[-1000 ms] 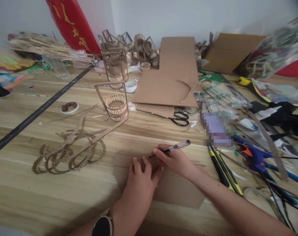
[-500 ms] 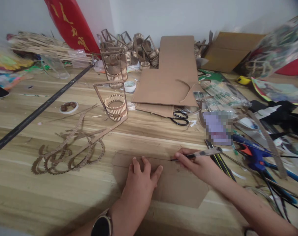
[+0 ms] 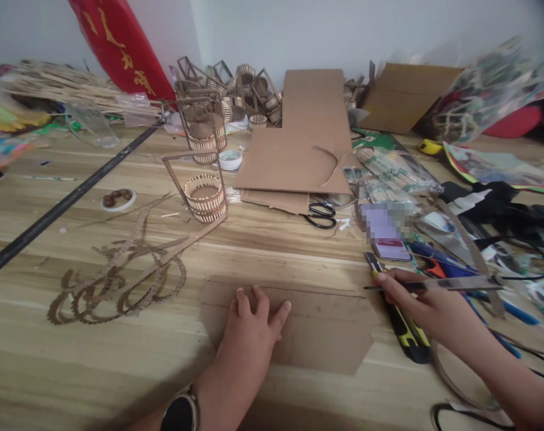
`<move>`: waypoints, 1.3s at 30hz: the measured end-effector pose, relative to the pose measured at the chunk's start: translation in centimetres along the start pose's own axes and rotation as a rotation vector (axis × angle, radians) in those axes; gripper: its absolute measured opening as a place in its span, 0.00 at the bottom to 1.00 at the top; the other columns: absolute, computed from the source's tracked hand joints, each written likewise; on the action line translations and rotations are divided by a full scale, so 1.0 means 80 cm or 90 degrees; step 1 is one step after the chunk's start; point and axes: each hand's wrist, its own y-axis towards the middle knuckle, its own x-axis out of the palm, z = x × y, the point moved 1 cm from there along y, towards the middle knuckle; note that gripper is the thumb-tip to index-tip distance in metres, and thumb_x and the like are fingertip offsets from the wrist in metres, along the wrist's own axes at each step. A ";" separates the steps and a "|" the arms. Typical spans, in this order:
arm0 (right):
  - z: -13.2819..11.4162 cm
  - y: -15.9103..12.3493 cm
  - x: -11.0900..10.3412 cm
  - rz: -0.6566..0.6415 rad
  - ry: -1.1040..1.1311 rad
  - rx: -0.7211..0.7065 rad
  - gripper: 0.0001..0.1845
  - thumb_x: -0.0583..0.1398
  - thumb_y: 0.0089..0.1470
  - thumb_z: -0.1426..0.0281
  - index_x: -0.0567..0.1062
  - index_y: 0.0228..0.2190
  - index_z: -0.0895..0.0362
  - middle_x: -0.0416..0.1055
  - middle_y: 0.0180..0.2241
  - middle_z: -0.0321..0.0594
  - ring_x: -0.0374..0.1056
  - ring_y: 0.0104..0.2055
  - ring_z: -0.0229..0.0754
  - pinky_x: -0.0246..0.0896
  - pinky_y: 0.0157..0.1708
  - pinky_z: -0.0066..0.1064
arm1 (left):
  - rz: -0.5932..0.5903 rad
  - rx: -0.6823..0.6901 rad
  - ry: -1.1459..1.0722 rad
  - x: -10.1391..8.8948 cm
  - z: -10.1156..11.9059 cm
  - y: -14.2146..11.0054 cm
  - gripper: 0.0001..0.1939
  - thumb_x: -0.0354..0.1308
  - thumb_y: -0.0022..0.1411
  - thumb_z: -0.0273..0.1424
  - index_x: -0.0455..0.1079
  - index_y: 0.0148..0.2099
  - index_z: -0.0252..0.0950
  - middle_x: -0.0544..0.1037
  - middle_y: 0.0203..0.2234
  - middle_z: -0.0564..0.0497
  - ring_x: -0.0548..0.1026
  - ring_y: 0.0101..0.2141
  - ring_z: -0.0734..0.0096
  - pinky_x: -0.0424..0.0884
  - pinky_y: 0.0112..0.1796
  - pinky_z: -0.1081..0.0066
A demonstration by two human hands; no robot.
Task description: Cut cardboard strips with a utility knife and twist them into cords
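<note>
A piece of brown cardboard point(image 3: 326, 341) lies flat on the wooden table in front of me, with a dark line drawn near its far edge. My left hand point(image 3: 251, 335) rests on it, fingers spread and pressing down. Past the cardboard's right end, my right hand point(image 3: 416, 299) grips a pen point(image 3: 461, 284), its tip pointing left close to the end of the line. Under and beside that hand lies a yellow and black utility knife point(image 3: 407, 332). A blue glue gun point(image 3: 447, 260) is partly hidden behind the hand.
Curled corrugated strips point(image 3: 119, 281) lie at the left, beside a small handled basket point(image 3: 204, 197). Larger cardboard point(image 3: 294, 149) stands behind, with black-handled scissors point(image 3: 321, 215) at its edge. A phone point(image 3: 386, 233) and tangled cables crowd the right. A long black bar point(image 3: 74, 194) crosses the left.
My right hand has moved the pen rightward along the cardboard, beyond its right end, and a longer dark line now shows. My left hand has stayed on the cardboard. The view has shifted slightly.
</note>
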 end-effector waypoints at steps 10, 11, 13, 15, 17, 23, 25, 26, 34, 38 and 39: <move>-0.169 0.052 0.095 -0.302 0.300 -0.112 0.11 0.57 0.55 0.60 0.74 0.34 0.54 0.72 0.29 0.37 0.64 0.29 0.38 0.61 0.31 0.29 | -0.001 -0.032 0.019 -0.032 0.000 -0.002 0.31 0.60 0.65 0.44 0.61 0.67 0.44 0.70 0.58 0.38 0.71 0.53 0.41 0.71 0.49 0.40; -0.180 0.057 0.110 -0.342 0.333 -0.110 0.10 0.57 0.55 0.62 0.74 0.34 0.54 0.72 0.30 0.36 0.64 0.30 0.37 0.61 0.31 0.29 | -0.004 -0.036 0.007 -0.034 -0.003 -0.003 0.32 0.59 0.65 0.45 0.62 0.67 0.40 0.70 0.58 0.37 0.70 0.53 0.41 0.69 0.50 0.37; -0.198 0.068 0.137 -0.384 0.357 -0.113 0.08 0.57 0.53 0.66 0.74 0.34 0.55 0.71 0.30 0.35 0.63 0.29 0.36 0.61 0.31 0.28 | -0.020 -0.038 -0.029 -0.038 -0.009 -0.003 0.32 0.57 0.67 0.45 0.61 0.67 0.37 0.69 0.59 0.37 0.68 0.54 0.41 0.64 0.52 0.31; -0.210 0.077 0.162 -0.404 0.359 -0.116 0.07 0.58 0.51 0.69 0.74 0.34 0.55 0.71 0.29 0.34 0.63 0.30 0.36 0.61 0.32 0.28 | -0.044 -0.029 -0.080 -0.042 -0.017 -0.005 0.31 0.56 0.67 0.46 0.60 0.68 0.39 0.67 0.61 0.38 0.67 0.54 0.44 0.61 0.53 0.28; -0.218 0.085 0.182 -0.417 0.358 -0.116 0.07 0.58 0.50 0.71 0.74 0.34 0.55 0.71 0.28 0.33 0.64 0.31 0.36 0.62 0.32 0.28 | -0.063 -0.018 -0.126 -0.044 -0.025 -0.007 0.32 0.55 0.68 0.47 0.58 0.68 0.41 0.66 0.62 0.40 0.66 0.55 0.46 0.59 0.54 0.27; -0.228 0.090 0.211 -0.446 0.337 -0.115 0.05 0.57 0.50 0.73 0.72 0.31 0.54 0.65 0.21 0.29 0.61 0.25 0.35 0.58 0.26 0.26 | -0.058 0.014 -0.124 -0.037 -0.037 -0.016 0.37 0.51 0.68 0.50 0.53 0.70 0.33 0.65 0.63 0.39 0.62 0.59 0.46 0.56 0.59 0.34; -0.229 0.088 0.212 -0.450 0.328 -0.115 0.04 0.57 0.50 0.73 0.72 0.30 0.54 0.64 0.20 0.28 0.60 0.24 0.34 0.57 0.25 0.26 | -0.055 0.020 -0.118 -0.034 -0.037 -0.017 0.37 0.51 0.68 0.50 0.54 0.70 0.33 0.65 0.63 0.38 0.61 0.59 0.47 0.56 0.59 0.36; -0.229 0.087 0.211 -0.452 0.324 -0.115 0.04 0.57 0.51 0.73 0.72 0.30 0.54 0.64 0.20 0.28 0.60 0.24 0.34 0.57 0.24 0.26 | -0.054 0.022 -0.117 -0.034 -0.037 -0.018 0.36 0.51 0.68 0.50 0.55 0.69 0.33 0.66 0.62 0.38 0.61 0.59 0.47 0.56 0.59 0.36; -0.235 0.082 0.204 -0.448 0.292 -0.136 0.04 0.58 0.51 0.75 0.72 0.29 0.54 0.67 0.23 0.30 0.62 0.26 0.35 0.57 0.26 0.26 | -0.053 0.015 -0.114 -0.039 -0.038 -0.019 0.35 0.53 0.67 0.50 0.58 0.68 0.35 0.67 0.60 0.37 0.63 0.58 0.47 0.57 0.58 0.34; -0.231 0.080 0.200 -0.444 0.273 -0.146 0.04 0.58 0.51 0.74 0.72 0.29 0.53 0.67 0.22 0.30 0.62 0.25 0.35 0.57 0.25 0.26 | -0.056 0.018 -0.120 -0.038 -0.039 -0.019 0.36 0.55 0.66 0.50 0.57 0.68 0.35 0.66 0.61 0.37 0.63 0.58 0.46 0.55 0.59 0.33; -0.227 0.080 0.197 -0.442 0.269 -0.146 0.04 0.58 0.51 0.74 0.72 0.29 0.53 0.68 0.22 0.30 0.62 0.25 0.35 0.57 0.25 0.26 | -0.054 0.020 -0.122 -0.038 -0.039 -0.019 0.36 0.55 0.66 0.49 0.57 0.68 0.35 0.65 0.61 0.36 0.62 0.59 0.45 0.56 0.59 0.33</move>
